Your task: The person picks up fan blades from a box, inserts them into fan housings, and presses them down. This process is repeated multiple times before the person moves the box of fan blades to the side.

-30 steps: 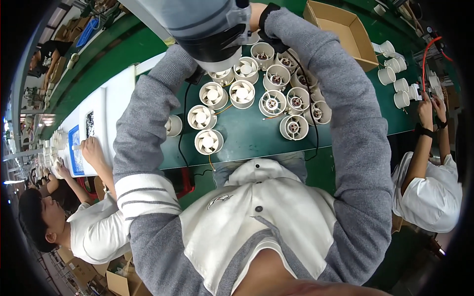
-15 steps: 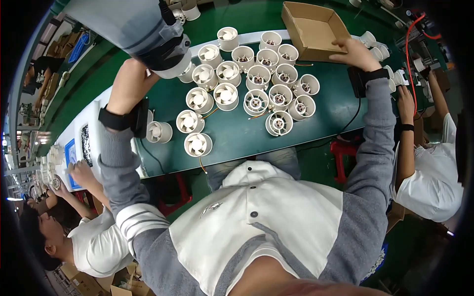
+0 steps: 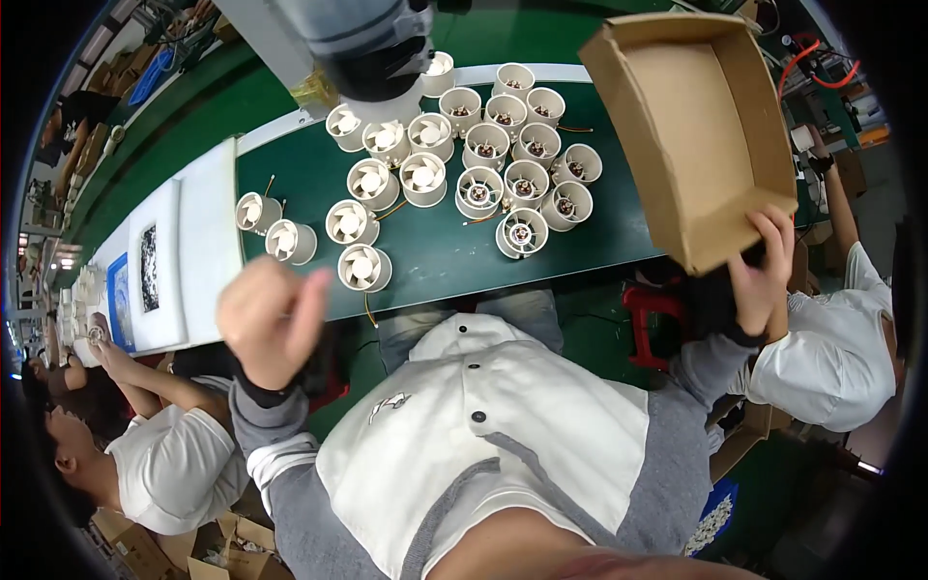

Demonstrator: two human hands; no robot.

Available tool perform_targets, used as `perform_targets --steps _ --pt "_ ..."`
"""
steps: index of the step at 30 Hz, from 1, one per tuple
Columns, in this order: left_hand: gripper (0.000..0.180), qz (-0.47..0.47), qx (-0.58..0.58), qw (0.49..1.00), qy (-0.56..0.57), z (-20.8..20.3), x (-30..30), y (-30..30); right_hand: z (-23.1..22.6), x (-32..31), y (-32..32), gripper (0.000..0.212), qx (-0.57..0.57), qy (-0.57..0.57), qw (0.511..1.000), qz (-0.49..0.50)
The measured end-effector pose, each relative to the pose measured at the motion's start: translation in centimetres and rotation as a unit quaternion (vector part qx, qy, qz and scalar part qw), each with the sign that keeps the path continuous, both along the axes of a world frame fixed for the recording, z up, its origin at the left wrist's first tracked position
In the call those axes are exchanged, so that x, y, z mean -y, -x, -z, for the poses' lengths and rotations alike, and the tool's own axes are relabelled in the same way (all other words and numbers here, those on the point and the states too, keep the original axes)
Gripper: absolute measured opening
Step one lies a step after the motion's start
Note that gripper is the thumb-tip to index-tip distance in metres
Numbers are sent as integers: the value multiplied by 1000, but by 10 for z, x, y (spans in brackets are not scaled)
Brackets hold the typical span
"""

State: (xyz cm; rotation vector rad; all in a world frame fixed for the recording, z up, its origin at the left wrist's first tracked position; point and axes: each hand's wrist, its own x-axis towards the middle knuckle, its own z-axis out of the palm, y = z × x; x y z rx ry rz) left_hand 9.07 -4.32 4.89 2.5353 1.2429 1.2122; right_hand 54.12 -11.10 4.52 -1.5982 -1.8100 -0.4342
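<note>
At the right edge of the green table [image 3: 445, 261], the right hand [image 3: 764, 275] grips the near corner of an empty cardboard box [image 3: 701, 135], held tilted beside the white fan housings [image 3: 464, 169]. The left hand [image 3: 266, 324] is curled loosely, holding nothing.

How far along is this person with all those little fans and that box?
Done: the cream fans stand grouped on the green table. In hand: the right hand grips an empty cardboard box by its edge; the left hand holds nothing visible. Left: no fan is in the box.
</note>
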Motion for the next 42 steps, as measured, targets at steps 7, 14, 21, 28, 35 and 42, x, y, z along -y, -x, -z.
perform_targets --steps 7,14,21,28,35,42 --pt "39 320 43 942 90 12 61 -21 -22 84 31 39 -85 141 953 -254" --pt "40 126 -165 972 108 -16 125 46 -12 55 109 40 -33 175 872 -457" --pt "25 -115 -103 987 47 -26 170 136 25 22 220 30 -256 128 822 -491" --pt "17 -264 25 964 17 -7 53 211 55 17 242 18 -281 359 725 -517" --pt "14 -303 -138 943 -11 12 -205 235 98 -9 258 9 -259 435 746 -432" --pt "18 -221 -89 967 86 44 -410 236 118 -52 296 10 -384 438 738 -341"
